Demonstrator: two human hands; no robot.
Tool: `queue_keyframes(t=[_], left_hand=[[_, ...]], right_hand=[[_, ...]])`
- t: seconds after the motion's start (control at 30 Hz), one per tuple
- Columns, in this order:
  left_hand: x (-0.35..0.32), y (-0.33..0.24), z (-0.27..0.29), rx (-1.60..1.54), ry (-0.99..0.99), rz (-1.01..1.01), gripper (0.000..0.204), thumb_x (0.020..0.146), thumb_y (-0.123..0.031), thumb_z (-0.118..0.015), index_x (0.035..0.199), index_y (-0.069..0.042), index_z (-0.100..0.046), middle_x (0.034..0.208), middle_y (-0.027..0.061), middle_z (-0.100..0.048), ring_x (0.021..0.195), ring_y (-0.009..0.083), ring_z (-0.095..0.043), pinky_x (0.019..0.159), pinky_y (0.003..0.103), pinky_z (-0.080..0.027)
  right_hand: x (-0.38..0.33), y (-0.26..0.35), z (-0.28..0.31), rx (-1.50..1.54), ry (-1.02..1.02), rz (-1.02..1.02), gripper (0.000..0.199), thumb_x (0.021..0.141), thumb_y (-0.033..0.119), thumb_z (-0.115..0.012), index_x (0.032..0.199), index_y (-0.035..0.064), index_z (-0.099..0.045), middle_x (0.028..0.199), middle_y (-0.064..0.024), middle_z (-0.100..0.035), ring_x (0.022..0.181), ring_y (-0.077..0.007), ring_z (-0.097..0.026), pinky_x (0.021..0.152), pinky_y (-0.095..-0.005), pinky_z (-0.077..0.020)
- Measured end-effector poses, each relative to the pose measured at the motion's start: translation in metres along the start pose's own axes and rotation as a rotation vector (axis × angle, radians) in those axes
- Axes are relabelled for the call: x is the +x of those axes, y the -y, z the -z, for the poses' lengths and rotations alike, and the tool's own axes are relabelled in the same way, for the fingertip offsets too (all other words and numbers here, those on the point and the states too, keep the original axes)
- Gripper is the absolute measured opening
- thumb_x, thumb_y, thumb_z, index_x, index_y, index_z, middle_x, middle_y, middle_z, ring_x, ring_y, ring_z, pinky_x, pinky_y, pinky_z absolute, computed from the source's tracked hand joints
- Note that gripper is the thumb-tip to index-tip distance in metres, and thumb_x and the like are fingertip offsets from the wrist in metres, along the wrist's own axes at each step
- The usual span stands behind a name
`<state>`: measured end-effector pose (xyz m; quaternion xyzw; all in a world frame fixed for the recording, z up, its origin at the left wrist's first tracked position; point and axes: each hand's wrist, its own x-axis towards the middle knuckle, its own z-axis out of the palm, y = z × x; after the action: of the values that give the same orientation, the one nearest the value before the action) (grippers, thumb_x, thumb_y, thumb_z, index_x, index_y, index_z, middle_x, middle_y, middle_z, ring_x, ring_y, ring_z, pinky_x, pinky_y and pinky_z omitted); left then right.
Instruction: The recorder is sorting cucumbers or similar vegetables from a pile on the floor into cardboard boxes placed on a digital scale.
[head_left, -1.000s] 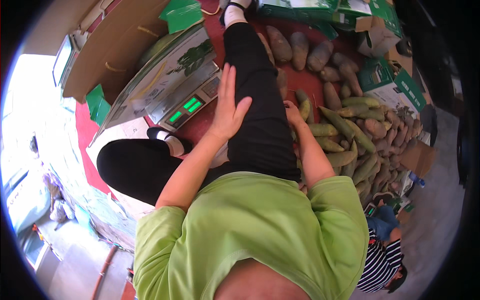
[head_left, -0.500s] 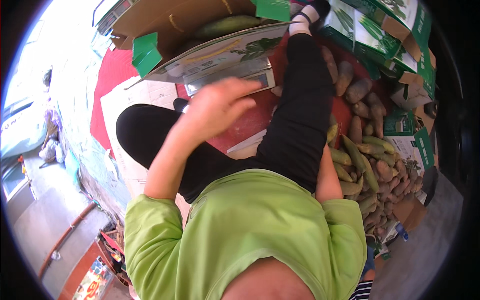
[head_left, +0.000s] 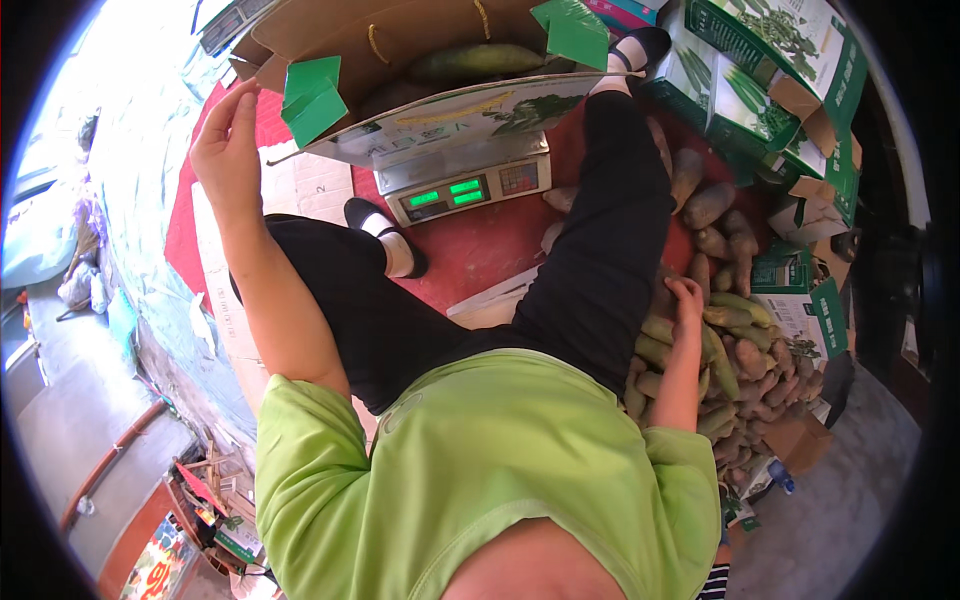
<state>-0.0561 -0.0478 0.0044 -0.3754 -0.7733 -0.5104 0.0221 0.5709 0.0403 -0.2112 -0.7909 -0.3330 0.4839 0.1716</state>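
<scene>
A cardboard box with green tape on its corners rests on a digital scale whose displays glow green. A long green vegetable lies inside the box. My left hand is raised at the box's left end, fingers stretched out; the fingertips reach its brown flap, and I cannot tell whether they touch it. Beside my right thigh, my right hand hovers at a pile of long green vegetables and brownish, thick root-like ones. Its fingers are loosely curled and apart, with nothing seen in them.
Green-and-white cartons stand at the far right, and another sits beside the pile. Loose brownish roots lie on the red floor covering. Flattened cardboard lies to the left. My legs straddle the scale.
My left hand has moved from over the scale to the box's left end. My right hand has come into sight by the pile. The scale's lit displays now show.
</scene>
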Motion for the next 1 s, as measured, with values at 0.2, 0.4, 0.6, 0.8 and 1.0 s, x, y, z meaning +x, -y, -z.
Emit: queue_keyframes(t=[0.2, 0.4, 0.6, 0.8, 1.0], left_hand=[[0.0, 0.001, 0.001, -0.043, -0.006, 0.094, 0.019, 0.089, -0.014, -0.064, 0.103, -0.004, -0.071, 0.094, 0.0055, -0.071, 0.088, 0.0112, -0.064, 0.08, 0.023, -0.048], [-0.004, -0.004, -0.006, -0.065, 0.051, 0.103, 0.018, 0.088, -0.015, -0.065, 0.101, -0.004, -0.072, 0.09, 0.0044, -0.07, 0.084, 0.0105, -0.063, 0.078, 0.023, -0.049], [-0.004, -0.009, -0.006, 0.005, 0.077, 0.074, 0.018, 0.088, -0.015, -0.064, 0.101, -0.004, -0.072, 0.088, 0.0048, -0.07, 0.082, 0.0103, -0.063, 0.076, 0.023, -0.049], [-0.002, 0.0, -0.002, -0.02, 0.082, 0.066, 0.019, 0.088, -0.016, -0.065, 0.101, -0.003, -0.072, 0.088, 0.0052, -0.071, 0.082, 0.0102, -0.064, 0.076, 0.023, -0.049], [-0.001, 0.017, 0.006, -0.051, 0.091, 0.09, 0.02, 0.088, -0.016, -0.065, 0.102, -0.003, -0.071, 0.089, 0.0053, -0.071, 0.082, 0.0099, -0.064, 0.076, 0.023, -0.049]], right_hand=[[-0.047, 0.109, 0.024, 0.191, -0.08, 0.17, 0.06, 0.07, 0.027, -0.076, 0.123, 0.0115, -0.053, 0.121, -0.0063, -0.055, 0.11, -0.0215, -0.05, 0.086, -0.0368, -0.0397], [-0.085, 0.233, 0.026, 0.447, 0.129, 0.636, 0.048, 0.077, 0.014, -0.068, 0.123, 0.0037, -0.055, 0.126, -0.0084, -0.052, 0.115, -0.0212, -0.05, 0.098, -0.0323, -0.039], [-0.151, 0.348, -0.021, 0.309, 0.37, 0.978, 0.049, 0.078, 0.018, -0.066, 0.123, 0.0012, -0.055, 0.12, -0.0092, -0.056, 0.114, -0.02, -0.052, 0.101, -0.0312, -0.0359], [-0.191, 0.408, -0.11, 0.06, 0.605, 1.095, 0.049, 0.079, 0.02, -0.067, 0.122, 0.0006, -0.054, 0.117, -0.0114, -0.058, 0.111, -0.0202, -0.054, 0.092, -0.0307, -0.0422], [-0.21, 0.41, -0.205, -0.3, 0.612, 1.148, 0.061, 0.063, 0.026, -0.077, 0.115, -0.001, -0.058, 0.105, -0.0158, -0.062, 0.1, -0.0227, -0.058, 0.084, -0.0344, -0.0477]])
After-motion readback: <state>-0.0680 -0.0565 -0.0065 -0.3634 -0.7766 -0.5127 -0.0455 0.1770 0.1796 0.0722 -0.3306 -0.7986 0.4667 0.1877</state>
